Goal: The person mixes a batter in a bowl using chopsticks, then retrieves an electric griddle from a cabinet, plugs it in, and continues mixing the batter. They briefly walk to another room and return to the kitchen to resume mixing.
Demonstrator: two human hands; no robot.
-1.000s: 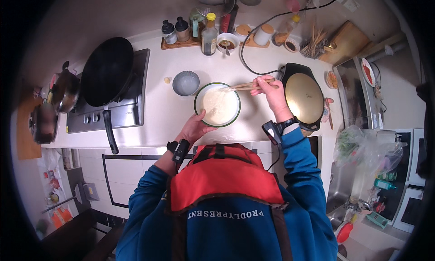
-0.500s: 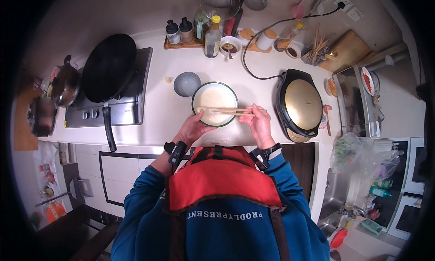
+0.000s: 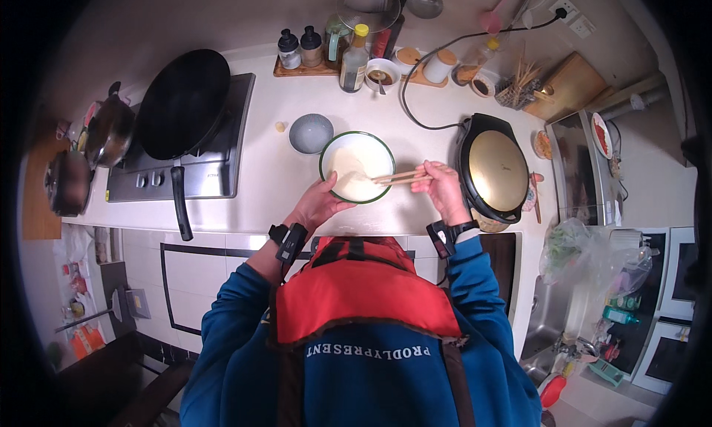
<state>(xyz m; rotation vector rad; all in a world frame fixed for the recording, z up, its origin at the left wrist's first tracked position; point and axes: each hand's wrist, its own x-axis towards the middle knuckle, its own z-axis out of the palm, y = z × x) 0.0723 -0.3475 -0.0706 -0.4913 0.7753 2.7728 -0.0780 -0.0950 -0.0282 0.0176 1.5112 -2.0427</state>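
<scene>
While the chopsticks [image 3: 404, 177] were in the pale mix [image 3: 347, 164]: their tips had just moved to the right side of the white bowl [image 3: 380, 149], the side nearest the right grip [image 3: 443, 188].
Stirring: it looked to be going on still, since the tips were down in the mix and the bowl was held.
Right grip: it was pinched around the back ends of the chopsticks, just left of the gold-topped griddle [image 3: 500, 171].
Left grip [image 3: 317, 204]: it held the bowl at the lower left edge, with the thumb over the green rim. The other fingers were partly hidden.
White bowl: it was between the two grips, touching the left one and apart from the right one. I could not tell if it was tipped a bit on the worktop [image 3: 274, 212].
Grey bowl [image 3: 311, 134]: it sat past the left grip, just beside the white bowl.
Half a second before: the tips were over by the left thumb, and the right grip was closer to the bowl.
One second before: the tips were at the far side, and the right grip was farther from the body.
Same as before: the left grip held the same edge.
</scene>
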